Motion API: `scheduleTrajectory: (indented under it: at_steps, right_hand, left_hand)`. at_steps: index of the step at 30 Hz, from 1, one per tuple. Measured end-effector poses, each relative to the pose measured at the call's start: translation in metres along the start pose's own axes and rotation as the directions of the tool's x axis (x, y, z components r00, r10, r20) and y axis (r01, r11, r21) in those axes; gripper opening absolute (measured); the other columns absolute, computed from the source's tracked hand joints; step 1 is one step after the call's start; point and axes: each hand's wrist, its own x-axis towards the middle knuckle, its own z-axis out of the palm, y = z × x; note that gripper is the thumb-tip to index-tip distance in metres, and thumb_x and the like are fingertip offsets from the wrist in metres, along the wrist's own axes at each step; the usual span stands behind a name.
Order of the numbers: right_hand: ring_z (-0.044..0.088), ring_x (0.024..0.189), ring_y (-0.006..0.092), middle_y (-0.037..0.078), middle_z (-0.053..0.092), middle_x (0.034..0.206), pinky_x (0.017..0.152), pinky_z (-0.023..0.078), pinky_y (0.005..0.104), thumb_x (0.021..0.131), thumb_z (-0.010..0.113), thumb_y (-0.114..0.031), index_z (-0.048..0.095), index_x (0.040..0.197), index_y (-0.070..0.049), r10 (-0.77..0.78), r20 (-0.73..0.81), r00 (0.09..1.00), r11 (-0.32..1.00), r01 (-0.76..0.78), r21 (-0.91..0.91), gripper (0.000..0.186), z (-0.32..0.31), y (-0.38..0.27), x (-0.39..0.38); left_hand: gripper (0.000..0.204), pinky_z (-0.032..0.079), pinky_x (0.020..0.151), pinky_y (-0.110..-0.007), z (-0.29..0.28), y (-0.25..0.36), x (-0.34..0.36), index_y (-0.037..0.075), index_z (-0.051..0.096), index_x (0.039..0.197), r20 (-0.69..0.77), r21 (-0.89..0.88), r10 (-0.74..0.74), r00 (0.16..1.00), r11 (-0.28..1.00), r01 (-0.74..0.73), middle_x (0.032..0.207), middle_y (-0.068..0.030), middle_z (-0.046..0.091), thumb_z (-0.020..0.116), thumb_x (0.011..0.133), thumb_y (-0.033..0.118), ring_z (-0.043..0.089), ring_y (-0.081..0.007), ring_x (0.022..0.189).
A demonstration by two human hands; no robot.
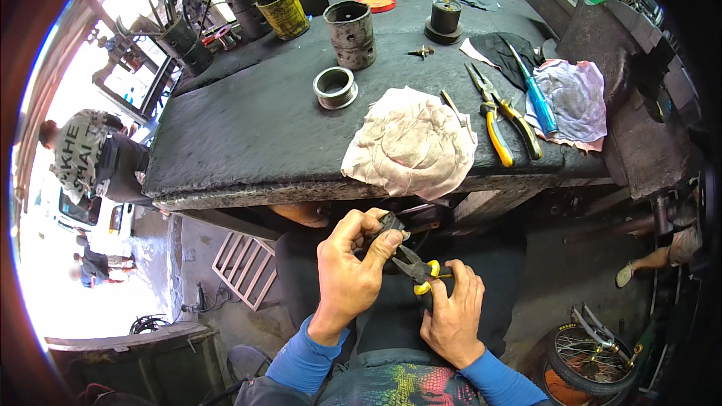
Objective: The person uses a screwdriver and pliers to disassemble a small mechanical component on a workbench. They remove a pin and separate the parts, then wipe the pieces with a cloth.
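Observation:
My left hand (351, 273) pinches a small dark block-like part (390, 222) between thumb and fingers, in front of the bench and above my lap. Its exact kind cannot be made out. Pliers (411, 264) with yellow and black grips are in my right hand (456, 314), whose fingers wrap round the handles. The jaws point up and left to the lower side of the dark part, close to my left thumb. Whether they bite on it is hidden by the thumb. Just beyond, a crumpled pale cloth (412, 143) hangs slightly over the bench's front edge.
On the dark bench (233, 135) stand a metal ring (335, 90), a grey cylinder (350, 36) and a yellow tin (283, 13). To the right lie long-nose pliers (502, 116), a blue-handled screwdriver (538, 101) and a rag (575, 98). A bicycle wheel (590, 361) is at lower right; people stand outside left.

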Motion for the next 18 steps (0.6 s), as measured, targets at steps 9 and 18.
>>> scheduleTrajectory:
  at_steps: [9,18]
  right_hand:
    - [0.050,0.147,0.0276,0.018,0.048,0.160,0.123,0.037,0.0425,0.084,0.064,0.003,0.059,0.142,0.003,-0.221,0.724,0.653,-0.003,-0.743,0.669,0.058,-0.041,0.022,-0.009]
    - [0.050,0.148,0.0365,0.025,0.046,0.160,0.126,0.036,0.0465,0.089,0.075,-0.011,0.052,0.147,0.008,-0.538,0.619,0.572,-0.313,-0.817,0.484,0.065,-0.047,0.016,0.008]
  left_hand:
    - [0.018,0.057,0.093,-0.033,-0.029,0.012,0.021,-0.001,0.058,0.109,0.319,-0.354,-0.001,0.948,0.927,0.120,0.136,-0.0249,0.067,0.071,0.104,0.011,0.070,-0.0181,0.103]
    - [0.038,0.060,0.096,-0.041,-0.037,0.018,0.019,0.000,0.061,0.104,0.381,-0.414,0.014,0.925,0.897,0.157,0.120,-0.0303,0.070,0.082,0.095,0.031,0.068,-0.0319,0.121]
